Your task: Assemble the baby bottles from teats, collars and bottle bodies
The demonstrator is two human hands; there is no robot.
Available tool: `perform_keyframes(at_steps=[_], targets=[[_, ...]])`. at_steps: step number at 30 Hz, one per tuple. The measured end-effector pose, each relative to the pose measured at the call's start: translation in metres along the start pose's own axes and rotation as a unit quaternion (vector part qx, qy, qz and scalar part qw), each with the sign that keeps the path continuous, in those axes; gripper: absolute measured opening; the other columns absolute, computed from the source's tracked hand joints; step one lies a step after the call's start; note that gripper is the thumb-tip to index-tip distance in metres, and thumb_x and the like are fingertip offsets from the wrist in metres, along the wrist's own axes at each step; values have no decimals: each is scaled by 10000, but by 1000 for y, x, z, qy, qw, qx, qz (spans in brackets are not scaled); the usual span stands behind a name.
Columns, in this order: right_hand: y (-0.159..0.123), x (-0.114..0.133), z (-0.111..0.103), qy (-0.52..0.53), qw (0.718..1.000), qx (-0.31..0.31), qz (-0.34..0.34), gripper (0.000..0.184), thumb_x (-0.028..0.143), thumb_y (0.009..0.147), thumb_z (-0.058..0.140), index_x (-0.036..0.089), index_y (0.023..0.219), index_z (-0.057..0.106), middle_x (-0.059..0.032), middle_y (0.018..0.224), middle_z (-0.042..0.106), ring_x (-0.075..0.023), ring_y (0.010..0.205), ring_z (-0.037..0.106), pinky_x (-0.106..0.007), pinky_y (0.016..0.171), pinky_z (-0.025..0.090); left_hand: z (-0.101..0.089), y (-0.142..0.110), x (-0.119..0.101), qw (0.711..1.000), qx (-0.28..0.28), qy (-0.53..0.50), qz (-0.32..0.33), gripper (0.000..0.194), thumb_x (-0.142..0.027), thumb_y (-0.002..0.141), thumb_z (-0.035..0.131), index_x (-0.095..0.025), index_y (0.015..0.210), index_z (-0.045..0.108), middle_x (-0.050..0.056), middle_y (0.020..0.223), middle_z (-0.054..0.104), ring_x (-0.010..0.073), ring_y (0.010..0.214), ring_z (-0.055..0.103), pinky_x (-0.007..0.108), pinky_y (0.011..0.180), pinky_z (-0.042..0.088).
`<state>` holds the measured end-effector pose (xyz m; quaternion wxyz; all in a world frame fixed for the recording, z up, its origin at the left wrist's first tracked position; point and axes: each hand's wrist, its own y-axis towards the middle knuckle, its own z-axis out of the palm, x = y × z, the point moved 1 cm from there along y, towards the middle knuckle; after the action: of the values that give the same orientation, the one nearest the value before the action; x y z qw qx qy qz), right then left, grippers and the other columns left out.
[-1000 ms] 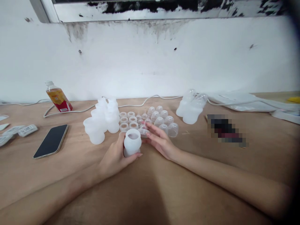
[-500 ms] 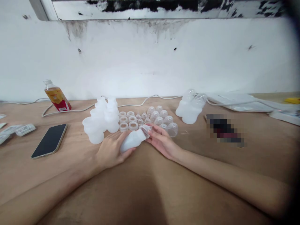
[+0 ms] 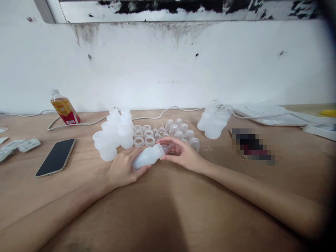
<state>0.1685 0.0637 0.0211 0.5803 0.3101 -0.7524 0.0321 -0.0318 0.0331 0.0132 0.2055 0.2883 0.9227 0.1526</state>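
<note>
A frosted white baby bottle (image 3: 145, 158) lies tilted in my left hand (image 3: 125, 168), its neck pointing right and away from me. The fingers and thumb of that hand wrap round the bottle's body. On the bottle's mouth sits a white collar ring (image 3: 159, 150) with a clear nipple (image 3: 166, 148) coming out of it. My right hand (image 3: 185, 154) pinches the ring between thumb and fingers; its palm is partly hidden. Behind the hands are white collar rings (image 3: 138, 141) in rows, small clear nipples (image 3: 162, 130) and clear dome caps (image 3: 189, 134).
Several open frosted bottles (image 3: 113, 131) stand left of the rings. Capped bottles (image 3: 214, 122) stand back right. A phone (image 3: 55, 157) and a drink bottle (image 3: 65, 108) are on the left. A white cable (image 3: 168, 112) runs along the wall; a blurred-out object (image 3: 252, 147) lies right.
My right hand has turned, and its fingers now sit round the collar ring. The ring and nipple are now straight on the bottle's mouth. My left hand has barely moved.
</note>
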Motion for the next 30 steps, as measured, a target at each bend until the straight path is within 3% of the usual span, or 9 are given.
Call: perform_keyframes(at_steps=[4,7,11,14,16,20,25,27,30], targets=[[0,2,0,-104,992,0,72,276,411,693,568,188,849,524,3,636,594,-122,541,564,-244,497,424,3,-2,-1,999,-10,22,40,459,-393,737,473,-170,1137,438,85,969,588,219,872,552,346,751,438],[0,5,-1,-149,985,23,83,259,434,741,503,175,749,509,52,441,509,-91,405,504,-234,491,401,4,-1,-1,998,-6,37,52,470,-394,739,470,-149,1138,438,99,954,584,224,868,548,349,747,436],[3,11,-6,-189,980,43,45,283,428,741,500,184,875,547,-13,696,610,-114,574,558,-240,538,414,3,0,0,999,6,27,47,465,-398,744,466,-175,1150,420,87,972,577,214,878,544,338,752,434],[6,14,-9,-193,979,70,-18,387,382,687,575,236,1041,520,-39,1026,567,-159,840,549,-234,574,432,2,2,1,999,7,18,34,464,-407,750,462,-185,1154,409,78,997,572,209,888,542,332,751,438],[6,13,-9,-192,977,82,-41,407,340,663,606,250,1050,520,-25,1067,553,-158,866,541,-225,573,436,2,2,1,999,13,16,28,467,-409,751,461,-186,1159,407,74,988,576,208,872,546,331,738,444],[3,3,-2,-141,986,82,40,305,411,723,527,180,921,551,-15,743,625,-94,537,566,-196,451,407,4,1,-1,997,2,37,68,475,-387,752,461,-149,1161,415,95,982,576,223,892,536,350,766,433],[-1,-3,1,-130,971,118,163,519,506,830,234,132,651,546,5,436,535,-74,311,480,-203,380,365,7,0,-2,991,-16,71,113,465,-379,759,447,-115,1142,433,123,976,574,244,912,522,377,788,419],[1,5,-5,-175,972,113,112,449,486,822,301,143,772,587,-20,568,602,-95,452,553,-228,499,421,7,1,-1,994,-14,50,97,475,-380,755,455,-127,1155,417,110,971,575,230,891,529,363,770,428],[4,17,-15,-202,971,126,-11,418,407,736,516,231,1113,480,-52,1033,571,-157,846,561,-247,628,441,5,2,0,998,-8,18,67,473,-378,746,467,-167,1165,407,85,948,578,213,851,541,348,733,441]])
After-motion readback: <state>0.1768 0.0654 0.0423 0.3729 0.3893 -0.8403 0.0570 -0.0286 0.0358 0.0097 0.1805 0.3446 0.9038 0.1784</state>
